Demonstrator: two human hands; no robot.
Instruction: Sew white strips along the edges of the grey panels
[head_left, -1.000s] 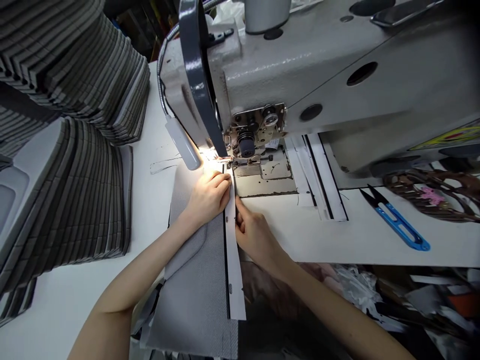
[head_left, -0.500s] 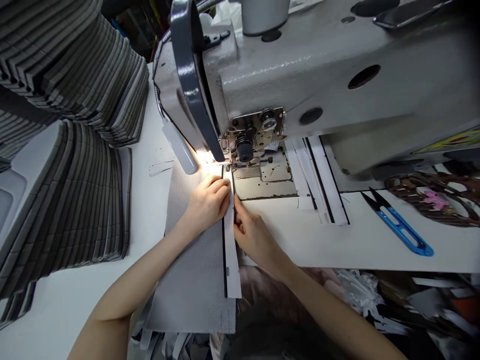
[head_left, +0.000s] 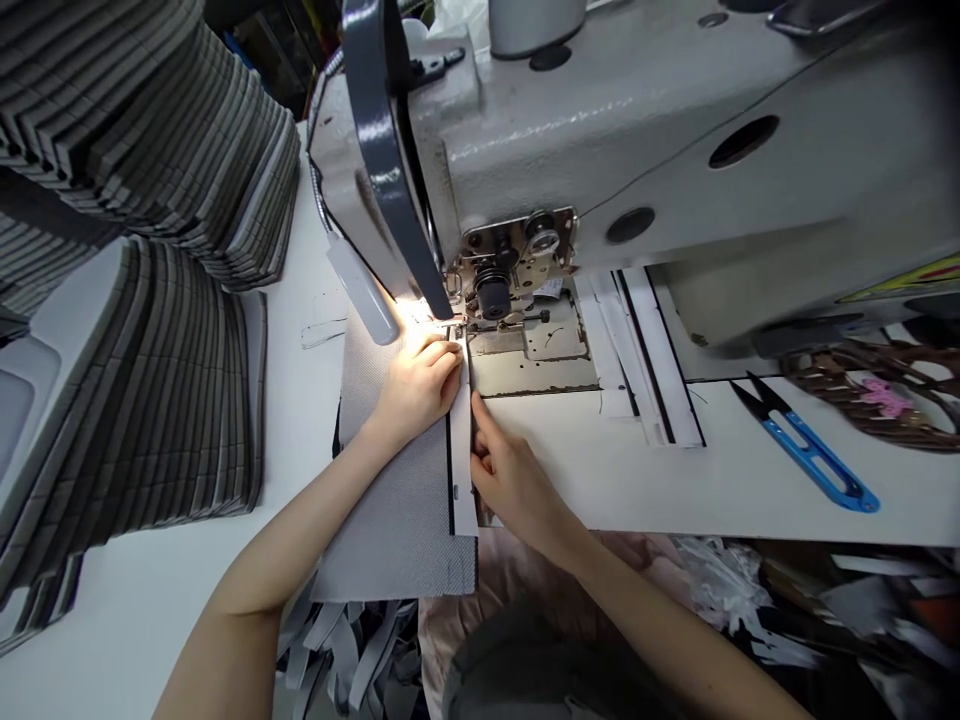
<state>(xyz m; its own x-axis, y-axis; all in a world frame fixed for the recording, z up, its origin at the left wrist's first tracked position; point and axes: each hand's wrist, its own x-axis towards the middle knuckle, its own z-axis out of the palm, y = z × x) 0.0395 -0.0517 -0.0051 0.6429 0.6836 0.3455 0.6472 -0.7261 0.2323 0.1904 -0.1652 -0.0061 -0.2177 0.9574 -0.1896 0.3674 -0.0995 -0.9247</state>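
While the left hand (head_left: 421,388) lies on the grey cloth (head_left: 397,520), its fingers are bunched together, with the tips down on the white strip (head_left: 463,455) just short of the foot (head_left: 459,332); from where I stand, that looks like a way of keeping both layers flat and in line. The right hand (head_left: 521,485) comes in from the other side, forefinger stretched along the strip's outer edge and the other fingers curled under, as if serving for a fence. Whether its thumb pinches anything, I can't tell. Strip and cloth run lengthwise from the foot towards the person, and the cloth's near end hangs past the front edge of the table (head_left: 577,475), probably because the piece is longer than the space there. A lamp (head_left: 364,295) on the machine (head_left: 600,150) is angled at the fingertips, which makes sense for such close work. Right of the metal plate (head_left: 499,375), more strips (head_left: 673,365) lie side by side under the arm, seemingly parked within reach but out of the cloth's path. Farther right, near the front edge, the blue snips (head_left: 855,493) point their blades inward, handy for the right hand. Over on the left side, tall stacks of grey pieces (head_left: 187,390) stand well apart from the hands.
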